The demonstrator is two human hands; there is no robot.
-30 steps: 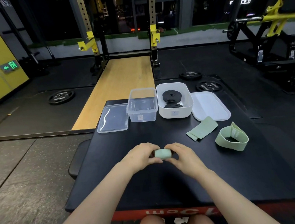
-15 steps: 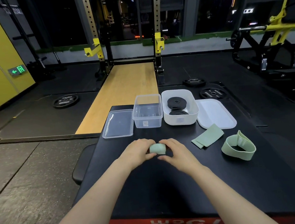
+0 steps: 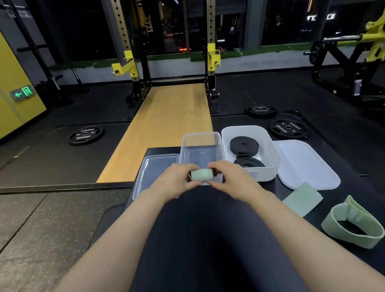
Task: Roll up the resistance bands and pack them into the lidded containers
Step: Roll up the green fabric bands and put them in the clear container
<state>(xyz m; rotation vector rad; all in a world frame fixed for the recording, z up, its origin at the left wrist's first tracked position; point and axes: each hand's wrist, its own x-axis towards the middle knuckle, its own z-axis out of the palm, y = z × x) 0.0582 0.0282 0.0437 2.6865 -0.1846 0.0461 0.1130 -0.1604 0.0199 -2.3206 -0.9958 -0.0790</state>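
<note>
Rolled green band [image 3: 201, 175] sits at the centre of the frame, pinched at its two ends between both hands, its axis running left to right. The left hand [image 3: 175, 181] grips the left end with curled fingers and thumb, and the right hand [image 3: 230, 179] does the same at the right end; both forearms reach in from the bottom corners. The roll is held in front of the near wall of the clear container [image 3: 201, 149], whether touching it or just above it I cannot tell. Left of that container its clear lid [image 3: 153, 172] lies flat on the black table [image 3: 207, 249]. Right of it, touching or just beside, stands the white container [image 3: 256, 170] with two coiled black bands [image 3: 244, 144] inside, one behind the other. Further right the white lid [image 3: 304, 164] lies flat. Toward the lower right, a flat folded green band [image 3: 304, 199] lies near the lid's front edge, and a looped green band [image 3: 354, 224] stands on its edge near the right border. Beyond the table, weight plates [image 3: 85, 135] lie on the dark floor beside a wooden platform [image 3: 166, 129].
</note>
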